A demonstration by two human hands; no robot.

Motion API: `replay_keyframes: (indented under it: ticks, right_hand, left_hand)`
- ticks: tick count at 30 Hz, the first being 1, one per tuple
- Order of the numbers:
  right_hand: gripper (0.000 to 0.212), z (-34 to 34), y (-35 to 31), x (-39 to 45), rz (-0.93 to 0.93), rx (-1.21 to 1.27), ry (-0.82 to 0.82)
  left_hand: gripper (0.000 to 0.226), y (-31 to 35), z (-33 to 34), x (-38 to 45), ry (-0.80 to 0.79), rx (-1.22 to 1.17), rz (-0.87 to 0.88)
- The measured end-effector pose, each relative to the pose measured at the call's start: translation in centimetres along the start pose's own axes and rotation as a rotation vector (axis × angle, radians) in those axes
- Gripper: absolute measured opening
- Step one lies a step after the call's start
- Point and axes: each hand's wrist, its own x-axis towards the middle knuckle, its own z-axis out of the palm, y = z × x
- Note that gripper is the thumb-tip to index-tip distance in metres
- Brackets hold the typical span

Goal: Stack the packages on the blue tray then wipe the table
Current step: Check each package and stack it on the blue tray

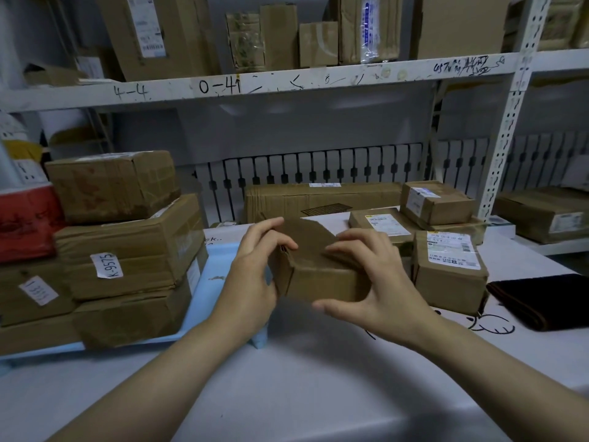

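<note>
- Head view, centre of frame: left hand and right hand both grip one small brown package, fingers curled over its top edges, thumbs low on the near side. It appears lifted clear of the table, though contact underneath is hidden.
- Package top flap looks loose and torn. Risk: flap gives under the fingertips and the grip slips.
- Blue tray, left of centre, already carries a stack of boxes, three high, upper ones offset. Risk: a nudge on set-down topples them.
- Bare tray area is just beside the left hand; placing too close to the rim could let the package tip off.
- Right of centre: labelled packages not yet on the tray, near the right wrist; a sweep of the arm could knock them.
- Dark folded cloth, right edge, untouched; wiping not yet begun.
</note>
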Motion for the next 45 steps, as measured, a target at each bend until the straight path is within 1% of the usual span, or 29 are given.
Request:
replay_keyframes:
  ticks: [3,6,9,13,15,18,20,21,23,25,26,28,29,31,33,35,37,38,41,42,43,45]
  right_hand:
    - [0.078,0.0,0.1,-0.2,0.008,-0.005,-0.034]
    - [0.078,0.3,0.0,-0.1,-0.041,-0.064,-0.046]
    - [0.078,0.7,-0.2,-0.1,-0.092,-0.083,-0.03]
    - [0.094,1.4,-0.8,-0.4,-0.1,-0.05,-0.029]
    - [0.097,1.9,-1.3,-0.6,-0.109,-0.05,-0.022]
    - [0.088,2.2,-2.0,-0.5,-0.141,-0.083,0.007]
    - [0.079,2.3,-2.2,-0.4,-0.148,-0.09,0.039]
    - [0.076,2.3,-2.3,-0.4,-0.126,-0.073,0.063]
    - [0.068,2.2,-2.4,-0.2,-0.004,0.032,0.138]
    - [0.059,1.9,-2.4,0.1,0.149,0.186,0.226]
    - [0.057,1.6,-2.2,0.3,0.216,0.255,0.264]
    - [0.051,1.1,-1.9,0.6,0.355,0.388,0.32]
    - [0.046,0.9,-1.5,0.7,0.429,0.474,0.35]
    - [0.036,0.5,-0.8,0.9,0.606,0.65,0.423]
    - [0.029,0.3,-0.1,1.2,0.77,0.806,0.475]
    - [0.031,0.2,0.4,1.4,0.887,0.96,0.503]
    - [0.043,0.2,0.5,1.6,0.958,1.127,0.527]
    - [0.049,0.3,0.4,1.6,0.976,1.201,0.537]
    - [0.056,0.8,0.4,1.7,0.976,1.309,0.535]
    - [0.057,0.8,0.4,1.6,0.973,1.314,0.519]
    - [0.054,0.8,0.4,1.5,0.964,1.31,0.497]
    - [0.036,0.5,0.4,1.4,0.956,1.273,0.422]
  left_hand:
    - [0.062,-0.3,-0.1,-0.2,-0.027,0.038,0.081]
    - [0.063,-0.7,-0.2,-0.3,-0.043,0.079,0.149]
    - [0.057,-1.2,-0.2,-0.3,-0.06,0.102,0.174]
    - [0.055,-1.4,0.2,-0.3,-0.085,0.137,0.199]
    - [0.051,-1.2,0.4,-0.2,-0.093,0.146,0.202]
    - [0.046,-0.6,0.5,0.0,-0.098,0.196,0.23]
    - [0.053,-0.2,0.6,0.3,-0.073,0.212,0.228]
    - [0.063,0.0,0.7,0.4,-0.063,0.196,0.191]
    - [0.083,0.6,0.9,0.4,-0.055,0.122,0.061]
    - [0.092,1.1,1.4,0.1,-0.068,0.053,-0.09]
    - [0.093,1.1,1.7,-0.1,-0.076,0.025,-0.174]
    - [0.092,0.9,2.1,-0.3,-0.094,-0.074,-0.418]
    - [0.091,0.8,2.2,-0.3,-0.101,-0.133,-0.552]
    - [0.085,0.7,2.4,-0.4,-0.127,-0.237,-0.758]
    - [0.074,0.9,2.6,-0.4,-0.124,-0.337,-0.9]
    - [0.068,1.0,2.7,-0.1,-0.108,-0.443,-1.009]
    - [0.078,1.4,2.7,0.2,-0.102,-0.606,-1.079]
    - [0.076,1.7,2.7,0.4,-0.104,-0.709,-1.097]
    - [0.029,2.6,3.0,0.7,-0.088,-0.975,-1.122]
    - [0.022,3.0,3.1,0.7,-0.101,-1.028,-1.121]
    - [0.019,3.2,3.1,0.8,-0.098,-1.062,-1.119]
    - [0.016,3.2,2.8,0.9,-0.09,-1.077,-1.093]
